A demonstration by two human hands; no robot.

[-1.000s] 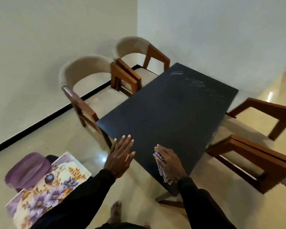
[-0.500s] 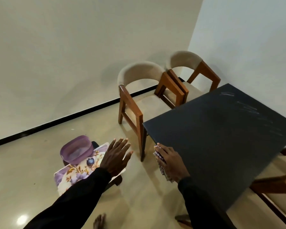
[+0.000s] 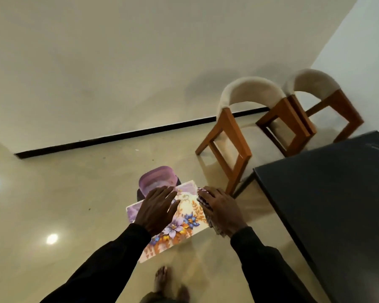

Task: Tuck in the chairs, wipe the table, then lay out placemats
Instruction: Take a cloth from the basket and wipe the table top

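On the far left, two bright glints of light (image 3: 52, 238) lie on the glossy beige floor (image 3: 74, 204). A black baseboard (image 3: 118, 136) runs along the foot of the pale wall. Nearer the middle a translucent purple tub (image 3: 157, 179) stands low down, just behind the floral placemat (image 3: 188, 215). Both seem to rest on a dark stool (image 3: 139, 194), of which only an edge shows.

The left grip (image 3: 157, 209) is released. It is palm down, with its fingers straight and spread over the placemat's left half, their tips reaching the tub's near rim. Whether the palm touches the placemat or hovers over it I cannot tell.

The placemat is a pale rectangle set at a slant to the view. It has a lilac wash at its far left corner, orange sprays of leaves, and purple and blue blooms with yellow centres towards its near edge. I cannot tell whether it is a single mat or a stack.

The right grip (image 3: 222, 209) is over the placemat's right edge, its fingers curled round a striped cloth (image 3: 206, 206) that bunches out below the palm. Both sleeves are black. A bare foot (image 3: 161, 278) shows on the floor below.

To the right stand two chairs side by side, with cream curved backs and orange-brown wooden frames. The near chair (image 3: 234, 136) is by the corner of the dark surface (image 3: 326, 193), and the far chair (image 3: 315, 90) is along the same edge. The surface is matt black, with faint pale smears at its far right.
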